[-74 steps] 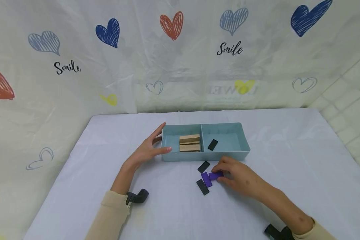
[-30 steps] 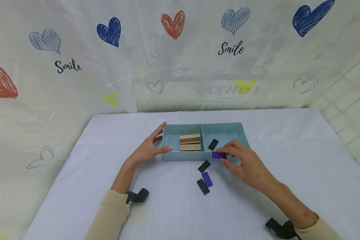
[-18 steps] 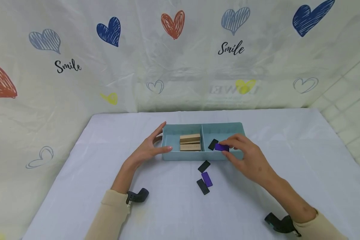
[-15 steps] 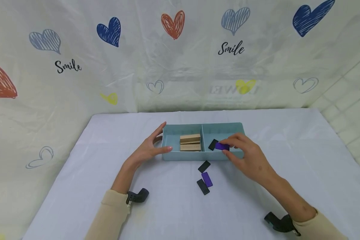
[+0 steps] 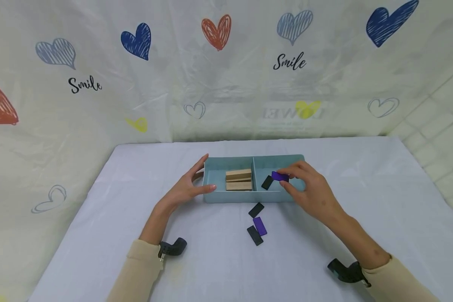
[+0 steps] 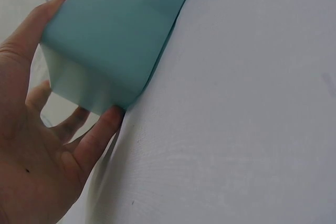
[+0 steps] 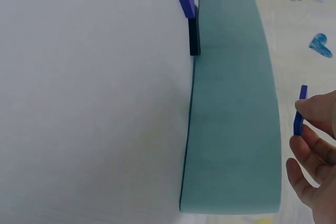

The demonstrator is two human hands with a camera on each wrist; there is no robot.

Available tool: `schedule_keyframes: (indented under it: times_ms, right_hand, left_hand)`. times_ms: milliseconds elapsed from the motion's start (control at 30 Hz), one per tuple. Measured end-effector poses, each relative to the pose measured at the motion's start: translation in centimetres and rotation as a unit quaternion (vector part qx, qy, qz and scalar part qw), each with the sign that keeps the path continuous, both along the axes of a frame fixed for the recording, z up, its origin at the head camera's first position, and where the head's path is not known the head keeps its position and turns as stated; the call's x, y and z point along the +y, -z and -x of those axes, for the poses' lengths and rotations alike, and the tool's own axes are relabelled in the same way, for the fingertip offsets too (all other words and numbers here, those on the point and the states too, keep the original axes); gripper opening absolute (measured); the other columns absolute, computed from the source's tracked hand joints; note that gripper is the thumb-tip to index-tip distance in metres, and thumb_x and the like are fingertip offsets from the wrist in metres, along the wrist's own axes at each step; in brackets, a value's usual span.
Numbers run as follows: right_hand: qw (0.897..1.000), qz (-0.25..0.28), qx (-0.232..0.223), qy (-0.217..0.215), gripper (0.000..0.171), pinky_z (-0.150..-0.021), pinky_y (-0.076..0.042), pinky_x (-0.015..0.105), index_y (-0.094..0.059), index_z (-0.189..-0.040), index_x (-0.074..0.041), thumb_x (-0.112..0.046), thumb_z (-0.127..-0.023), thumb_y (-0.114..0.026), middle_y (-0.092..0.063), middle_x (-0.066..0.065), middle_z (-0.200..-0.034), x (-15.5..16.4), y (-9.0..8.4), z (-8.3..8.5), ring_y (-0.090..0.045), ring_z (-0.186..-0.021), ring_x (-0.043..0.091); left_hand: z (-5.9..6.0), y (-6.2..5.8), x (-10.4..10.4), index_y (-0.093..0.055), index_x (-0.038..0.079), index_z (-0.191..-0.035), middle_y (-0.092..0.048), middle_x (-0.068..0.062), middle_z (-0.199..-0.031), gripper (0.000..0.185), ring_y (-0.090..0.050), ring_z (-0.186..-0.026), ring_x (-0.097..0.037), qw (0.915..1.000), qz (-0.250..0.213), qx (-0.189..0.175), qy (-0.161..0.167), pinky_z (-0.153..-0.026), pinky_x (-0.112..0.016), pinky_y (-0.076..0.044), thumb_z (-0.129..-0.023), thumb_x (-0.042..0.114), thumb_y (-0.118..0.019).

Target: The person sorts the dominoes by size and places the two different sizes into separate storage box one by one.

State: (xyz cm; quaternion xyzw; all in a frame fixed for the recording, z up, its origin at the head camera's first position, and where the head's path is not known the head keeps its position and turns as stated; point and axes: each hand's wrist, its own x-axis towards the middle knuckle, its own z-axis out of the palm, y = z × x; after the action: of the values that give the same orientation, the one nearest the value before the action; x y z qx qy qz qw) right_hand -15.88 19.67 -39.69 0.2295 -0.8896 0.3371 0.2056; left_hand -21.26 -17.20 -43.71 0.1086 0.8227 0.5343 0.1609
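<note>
right hand pinches purple tile over right compartment of teal tray, just beside black tile inside. left hand, fingers straight, rests against tray's left end. wood blocks in left compartment; 3 tiles on desk nearby.

Right hand carried purple tile (off the table) over tray.

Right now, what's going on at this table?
A person is sorting small tiles into a teal tray. The right hand pinches a purple tile over the tray's right compartment, where a black tile lies. The left hand braces the tray's left end. Wooden blocks fill the left compartment. Two black tiles and one purple tile lie on the table.
</note>
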Motion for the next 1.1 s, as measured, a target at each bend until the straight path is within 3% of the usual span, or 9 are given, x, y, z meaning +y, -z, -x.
schedule_keyframes:
  times_ms: [333,633,933,1100]
  right_hand:
    - [1.000,0.006,-0.006,0.011,0.029,-0.084,-0.039,-0.004,-0.077,-0.113,-0.004,0.002,-0.085,-0.082,-0.067,0.006,-0.105,0.2,-0.3,1.1,-0.068,-0.095,0.025]
    - [1.000,0.019,-0.009,0.018,0.028,-0.084,-0.038,-0.001,-0.078,-0.113,-0.006,0.002,-0.086,-0.082,-0.068,0.006,-0.102,0.7,-0.9,2.2,-0.066,-0.094,0.021]
    - [0.999,-0.012,-0.015,0.034,0.032,-0.081,-0.049,0.020,-0.076,-0.117,-0.007,-0.001,-0.086,-0.082,-0.066,0.008,-0.110,0.9,-1.4,2.4,-0.064,-0.096,0.022]
    - [0.999,-0.006,-0.014,0.031,0.029,-0.082,-0.046,0.015,-0.077,-0.114,-0.006,0.000,-0.087,-0.081,-0.066,0.007,-0.109,0.9,-1.6,2.4,-0.063,-0.096,0.022]
  left_hand:
    - [0.0,0.2,-0.1,-0.020,0.066,-0.155,-0.020,0.005,-0.173,0.095,-0.026,-0.161,-0.028,1.0000,-0.008,-0.001,0.001,-0.122,-0.065,-0.032,-0.088,0.043,-0.083]
    - [0.0,0.1,0.0,-0.020,0.066,-0.154,-0.020,0.004,-0.173,0.094,-0.026,-0.161,-0.028,1.0000,-0.005,-0.002,0.003,-0.123,-0.065,-0.032,-0.088,0.042,-0.083]
    - [-0.1,-0.1,0.1,-0.020,0.067,-0.154,-0.020,0.004,-0.174,0.095,-0.026,-0.161,-0.028,1.0000,-0.005,-0.002,0.002,-0.123,-0.065,-0.031,-0.087,0.042,-0.083]
    - [-0.1,-0.1,0.1,-0.020,0.067,-0.154,-0.020,0.005,-0.173,0.095,-0.026,-0.161,-0.029,1.0000,-0.001,0.001,0.001,-0.122,-0.065,-0.032,-0.087,0.043,-0.083]
